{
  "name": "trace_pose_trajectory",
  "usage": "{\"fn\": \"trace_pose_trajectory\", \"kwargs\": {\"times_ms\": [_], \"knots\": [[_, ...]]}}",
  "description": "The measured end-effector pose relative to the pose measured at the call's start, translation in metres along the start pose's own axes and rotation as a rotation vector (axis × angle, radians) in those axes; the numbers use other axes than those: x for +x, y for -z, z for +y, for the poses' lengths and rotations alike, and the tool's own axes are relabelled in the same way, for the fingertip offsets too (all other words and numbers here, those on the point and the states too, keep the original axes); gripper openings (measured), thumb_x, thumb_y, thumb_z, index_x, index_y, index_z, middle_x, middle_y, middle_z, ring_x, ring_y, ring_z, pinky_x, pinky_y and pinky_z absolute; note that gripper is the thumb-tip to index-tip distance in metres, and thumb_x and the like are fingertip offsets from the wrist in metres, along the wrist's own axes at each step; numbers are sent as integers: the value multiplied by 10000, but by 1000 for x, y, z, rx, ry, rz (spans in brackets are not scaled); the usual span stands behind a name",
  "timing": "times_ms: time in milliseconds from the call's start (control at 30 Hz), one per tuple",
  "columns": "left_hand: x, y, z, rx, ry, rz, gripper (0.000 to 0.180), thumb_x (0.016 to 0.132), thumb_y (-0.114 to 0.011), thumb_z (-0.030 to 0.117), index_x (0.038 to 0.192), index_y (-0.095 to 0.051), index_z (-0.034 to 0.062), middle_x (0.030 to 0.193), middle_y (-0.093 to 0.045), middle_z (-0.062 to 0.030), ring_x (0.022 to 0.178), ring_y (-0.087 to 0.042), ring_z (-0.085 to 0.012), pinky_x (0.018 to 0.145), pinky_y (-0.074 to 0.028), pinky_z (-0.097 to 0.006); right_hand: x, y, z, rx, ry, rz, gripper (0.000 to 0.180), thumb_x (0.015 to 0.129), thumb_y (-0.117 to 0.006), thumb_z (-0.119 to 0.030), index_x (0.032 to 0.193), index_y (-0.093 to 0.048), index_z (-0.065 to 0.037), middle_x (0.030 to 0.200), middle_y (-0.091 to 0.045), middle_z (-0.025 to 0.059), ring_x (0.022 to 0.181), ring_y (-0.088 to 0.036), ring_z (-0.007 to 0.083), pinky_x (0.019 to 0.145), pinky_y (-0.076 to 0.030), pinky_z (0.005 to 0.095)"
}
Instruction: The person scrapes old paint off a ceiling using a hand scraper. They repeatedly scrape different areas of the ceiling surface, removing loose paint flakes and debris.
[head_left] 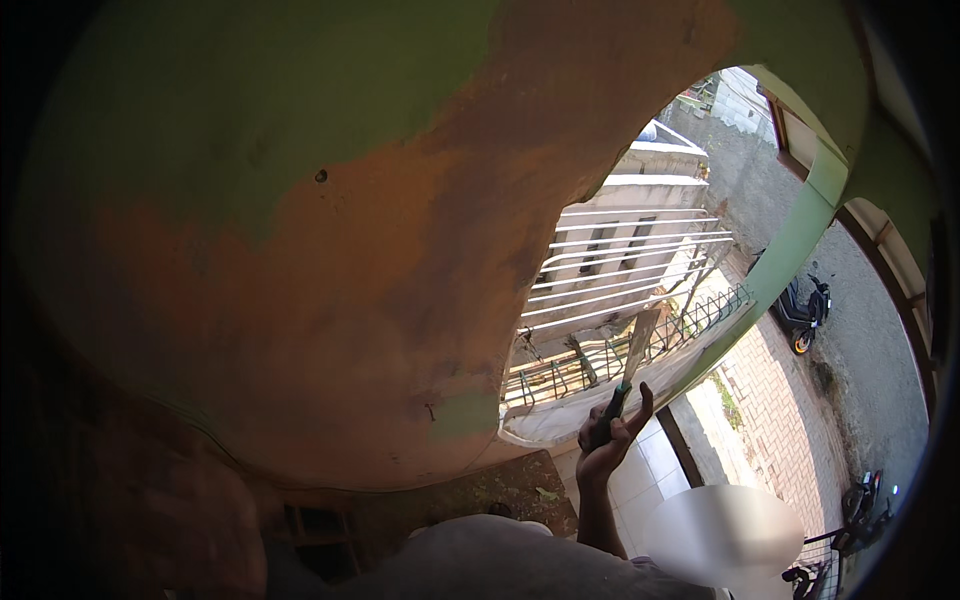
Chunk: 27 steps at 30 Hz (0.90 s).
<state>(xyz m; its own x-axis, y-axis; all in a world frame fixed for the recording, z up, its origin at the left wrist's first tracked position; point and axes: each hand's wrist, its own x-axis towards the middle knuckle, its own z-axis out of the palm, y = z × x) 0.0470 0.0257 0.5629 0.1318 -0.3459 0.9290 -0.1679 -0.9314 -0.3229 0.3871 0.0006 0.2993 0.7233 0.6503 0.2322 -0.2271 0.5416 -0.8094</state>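
My right hand [606, 440] is raised in front of the window opening, its fingers wrapped round the dark handle of a scraper [640, 345]. The scraper's flat, light-coloured blade points upward, apart from the wall. One finger stands out along the side of the grip. At the dark lower left, my left hand [185, 520] shows as a dim, blurred shape near the foot of the wall, and its fingers cannot be made out. The wall [330, 280] is patchy, with green paint above and bare orange-brown plaster below.
The window opening [560, 437] has a white sill and a green frame. White railing bars [640, 240] and a wire rack [600, 365] lie beyond it. Outside are a paved strip [780, 420] and a parked scooter [802, 310]. A thin cable runs low along the wall.
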Motion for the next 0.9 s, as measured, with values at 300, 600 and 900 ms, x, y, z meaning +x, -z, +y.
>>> {"fn": "trace_pose_trajectory", "kwargs": {"times_ms": [300,600,900], "knots": [[-44,-128,6,-1486,588,-131,430,1002,-622,460,1319,-554,177,677,-607,-28,539,-565,-185,874,-400,-537,9,-7,15,-51,10,-96,365,1008,-453,-287,1338,-438,-133,842,-489,100,469,-393,93,391,-305,228],[-43,-158,-14,-1651,517,-180,434,1006,-572,543,1222,-568,167,661,-569,-28,536,-517,-172,907,-367,-554,14,21,10,-96,73,-475,712,865,-699,-578,1301,-499,-52,946,-648,107,705,-584,103,574,-457,225],[-55,-151,-22,-1403,511,-341,470,1011,-535,582,1187,-648,162,713,-615,-56,536,-536,-182,843,-439,-561,55,41,-6,-996,-100,-858,416,788,-893,-250,1103,-693,-67,899,-766,65,719,-700,155,636,-533,315]]}}
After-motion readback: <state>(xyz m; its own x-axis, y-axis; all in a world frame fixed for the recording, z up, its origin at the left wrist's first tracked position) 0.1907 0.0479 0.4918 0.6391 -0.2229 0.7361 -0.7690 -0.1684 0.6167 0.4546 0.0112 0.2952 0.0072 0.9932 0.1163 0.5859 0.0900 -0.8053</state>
